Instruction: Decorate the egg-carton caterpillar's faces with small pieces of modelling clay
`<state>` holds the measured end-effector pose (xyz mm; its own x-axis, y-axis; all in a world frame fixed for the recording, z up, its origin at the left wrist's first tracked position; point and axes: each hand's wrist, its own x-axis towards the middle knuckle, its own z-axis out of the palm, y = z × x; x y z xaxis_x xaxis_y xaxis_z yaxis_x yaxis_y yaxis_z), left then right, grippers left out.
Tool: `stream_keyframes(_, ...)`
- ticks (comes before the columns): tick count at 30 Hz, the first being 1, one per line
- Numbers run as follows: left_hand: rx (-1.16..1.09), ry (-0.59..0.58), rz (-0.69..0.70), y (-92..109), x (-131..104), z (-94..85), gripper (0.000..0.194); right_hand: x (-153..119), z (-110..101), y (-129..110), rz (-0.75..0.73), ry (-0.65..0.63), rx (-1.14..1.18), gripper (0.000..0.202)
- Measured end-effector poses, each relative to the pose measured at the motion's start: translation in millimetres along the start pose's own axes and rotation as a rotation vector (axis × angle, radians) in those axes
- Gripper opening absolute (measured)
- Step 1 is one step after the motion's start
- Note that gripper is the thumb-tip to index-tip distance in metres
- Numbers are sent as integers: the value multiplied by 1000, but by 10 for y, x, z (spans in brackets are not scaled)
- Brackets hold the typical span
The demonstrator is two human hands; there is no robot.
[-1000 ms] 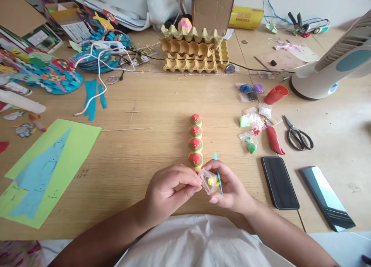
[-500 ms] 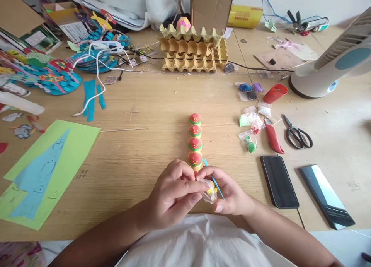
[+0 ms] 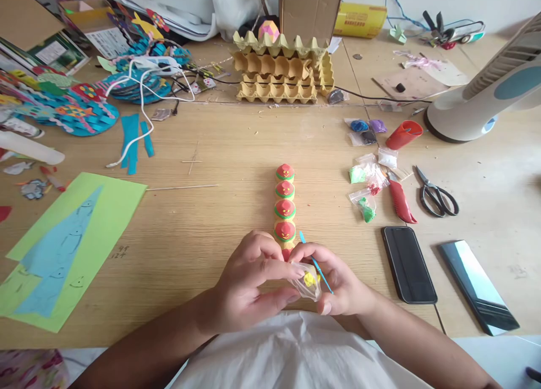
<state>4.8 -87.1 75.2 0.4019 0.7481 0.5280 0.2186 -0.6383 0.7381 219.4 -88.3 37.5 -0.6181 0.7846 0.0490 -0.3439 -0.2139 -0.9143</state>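
Observation:
My left hand [image 3: 257, 284] is closed on a small clear plastic bag [image 3: 307, 290] with yellow clay [image 3: 310, 278] in it. On the bag's other side, my right hand [image 3: 338, 282] has its fingers curled round a thin blue modelling tool [image 3: 319, 270] and touches the bag too. Just beyond my fingers stands a row of egg-carton cups [image 3: 285, 211] with red clay tops, green bands and small yellow faces. The nearest cup of the row is partly hidden behind my hands.
Right of the row lie bags of coloured clay [image 3: 367, 206], a red-handled cutter [image 3: 400, 200], black scissors [image 3: 438, 200] and two phones [image 3: 409, 265]. A green sheet with blue paper [image 3: 118, 208] lies left. Egg cartons [image 3: 274, 90] are stacked at the back; a white fan [image 3: 465, 104] stands right.
The bag has turned and dropped slightly between my fingers, and more of the yellow clay shows. My left thumb and fingers have spread a little; the blue tool has shifted slightly right.

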Motion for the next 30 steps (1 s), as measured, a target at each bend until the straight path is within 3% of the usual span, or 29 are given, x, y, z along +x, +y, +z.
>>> stream_keyframes(8, 281, 4, 169, -18, -7, -24, 18, 18, 14, -36, -3, -40, 4, 63)
stream_keyframes(12, 202, 42, 70, -26, 0, 19, 25, 14, -15, -27, -27, -71, -156, 63)
stream_keyframes(14, 114, 13, 18, -22, 15, 33, 17, 21, -28, -10, -83, -93, -268, 66)
stream_keyframes(17, 85, -9, 68, -19, 25, 33, 8, 47, -23, -2, -212, -79, -435, 63)
stream_keyframes(24, 102, 10, 110, -79, -10, 64, 15, 54, 0, -114, -601, 149, -858, 16)
stream_keyframes(30, 84, 14, 26, -137, 2, 108, 18, 27, -32, -123, -653, 203, -966, 20)
